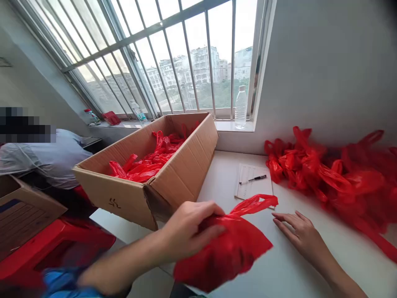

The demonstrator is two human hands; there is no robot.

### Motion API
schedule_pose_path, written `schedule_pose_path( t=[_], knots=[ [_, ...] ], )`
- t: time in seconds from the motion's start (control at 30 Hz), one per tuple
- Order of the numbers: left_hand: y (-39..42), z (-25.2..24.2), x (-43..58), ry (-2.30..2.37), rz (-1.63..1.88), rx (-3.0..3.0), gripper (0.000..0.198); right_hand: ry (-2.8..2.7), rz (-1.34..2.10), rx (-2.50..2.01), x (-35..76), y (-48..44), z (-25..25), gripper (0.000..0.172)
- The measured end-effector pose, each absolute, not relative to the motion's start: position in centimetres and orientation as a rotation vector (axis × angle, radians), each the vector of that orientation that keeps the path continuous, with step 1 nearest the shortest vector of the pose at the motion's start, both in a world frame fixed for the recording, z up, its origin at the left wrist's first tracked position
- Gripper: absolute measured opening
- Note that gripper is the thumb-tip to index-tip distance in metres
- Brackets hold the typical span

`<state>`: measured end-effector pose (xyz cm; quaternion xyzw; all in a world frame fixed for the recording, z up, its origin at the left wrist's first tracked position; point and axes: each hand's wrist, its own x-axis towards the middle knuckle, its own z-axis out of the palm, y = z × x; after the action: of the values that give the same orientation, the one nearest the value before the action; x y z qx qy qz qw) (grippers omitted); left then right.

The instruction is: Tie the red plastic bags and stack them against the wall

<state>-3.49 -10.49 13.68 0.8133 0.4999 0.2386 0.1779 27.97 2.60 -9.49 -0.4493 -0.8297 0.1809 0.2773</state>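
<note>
A red plastic bag (229,252), its looped handles sticking up to the right, hangs from my left hand (192,227), whose fingers and thumb close on its upper left part. What is inside the bag is hidden. To the right of the bag, my right hand (296,231) is at the white table (266,265) with its fingers apart and nothing in them. A cardboard box (182,178) beyond my left hand holds several red bags (145,165). A heap of red bags (328,169) lies against the wall on the right.
A notepad (248,188) with a pen (257,178) lies behind the held bag. A clear bottle (240,107) stands on the window sill. At the left are a person in a light shirt (46,153), another cardboard box (31,211) and a red stool (71,236).
</note>
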Motion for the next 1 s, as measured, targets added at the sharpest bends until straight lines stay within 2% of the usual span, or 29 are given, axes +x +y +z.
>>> schedule_pose_path(
  t=[0.1,0.2,0.3,0.37,0.47,0.6,0.67,0.87,1.0],
  knots=[
    [-12.8,19.1,-5.8,1.577,0.907,2.167,0.014,-2.250,0.517,-1.195,27.9,2.9,-10.6,0.040],
    [-13.2,23.3,-8.8,1.912,1.335,2.042,0.018,-2.244,0.526,-1.190,28.0,3.2,-11.4,0.043],
    [-10.9,26.9,-13.0,2.379,1.667,2.136,0.033,-2.242,0.518,-1.185,27.9,3.4,-11.8,0.044],
    [-8.5,28.7,-16.4,2.636,1.504,2.234,0.050,-2.235,0.517,-1.187,27.9,3.5,-11.7,0.044],
    [-4.5,30.1,-21.1,2.863,0.939,2.223,0.066,-2.223,0.555,-1.196,27.7,3.5,-11.3,0.044],
    [-0.4,29.7,-25.4,2.895,0.353,2.140,0.048,-2.227,0.617,-1.207,27.7,3.6,-11.0,0.043],
    [1.0,29.2,-26.8,2.890,0.148,2.116,0.045,-2.226,0.642,-1.204,27.8,3.8,-11.2,0.044],
    [4.1,28.5,-29.2,2.817,-0.020,2.117,0.059,-2.192,0.672,-1.268,28.0,4.2,-12.1,0.046],
    [6.0,28.8,-29.9,2.733,-0.085,2.189,0.061,-2.147,0.664,-1.311,27.8,4.0,-11.7,0.048]
  ],
)
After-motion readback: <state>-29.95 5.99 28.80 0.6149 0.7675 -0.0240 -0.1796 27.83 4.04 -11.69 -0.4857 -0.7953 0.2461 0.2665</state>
